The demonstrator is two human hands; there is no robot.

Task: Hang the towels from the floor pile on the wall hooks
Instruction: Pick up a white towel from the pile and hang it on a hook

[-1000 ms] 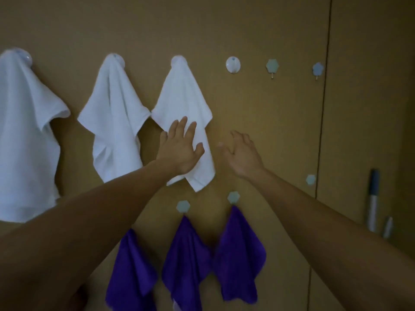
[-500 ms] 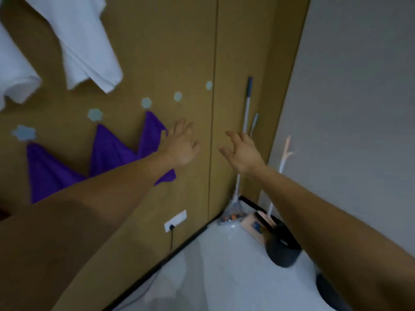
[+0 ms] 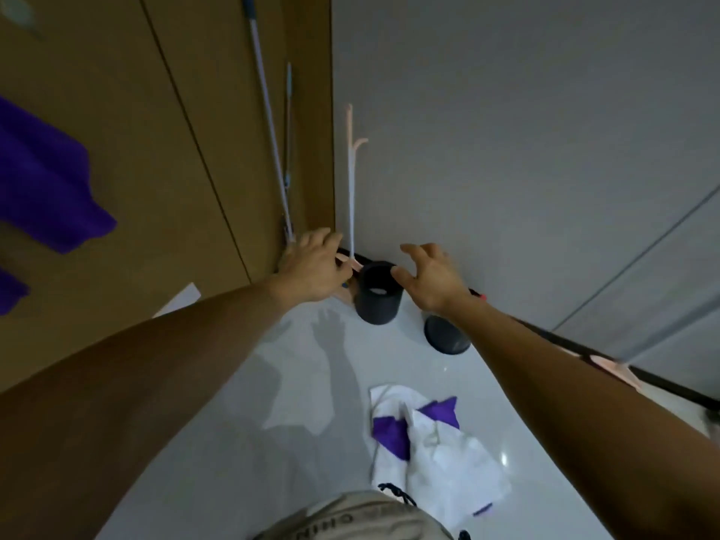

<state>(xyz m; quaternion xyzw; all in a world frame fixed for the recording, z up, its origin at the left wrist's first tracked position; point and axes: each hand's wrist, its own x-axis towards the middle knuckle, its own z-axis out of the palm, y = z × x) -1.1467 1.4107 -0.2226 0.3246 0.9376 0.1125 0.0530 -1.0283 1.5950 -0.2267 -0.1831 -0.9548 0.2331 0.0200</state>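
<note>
A pile of white and purple towels (image 3: 436,450) lies on the glossy white floor (image 3: 241,442), low in view and right of centre. Both my arms stretch forward above it. My left hand (image 3: 311,268) is empty, its fingers loosely bent. My right hand (image 3: 430,278) is empty too, fingers spread and slightly curled. A purple towel (image 3: 43,181) hangs on the brown wall at the left edge. One pale hook (image 3: 17,11) shows at the top left corner.
A dark cylindrical bin (image 3: 378,294) stands in the corner under my hands, a second dark round object (image 3: 446,335) beside it. Mop handles (image 3: 269,122) and a pink-handled brush (image 3: 352,177) lean in the corner. A grey wall fills the right.
My view has swung from the towels hanging on the wall down and right to the floor corner. The floor pile has come into view. Both hands stay empty and have dropped with the view.
</note>
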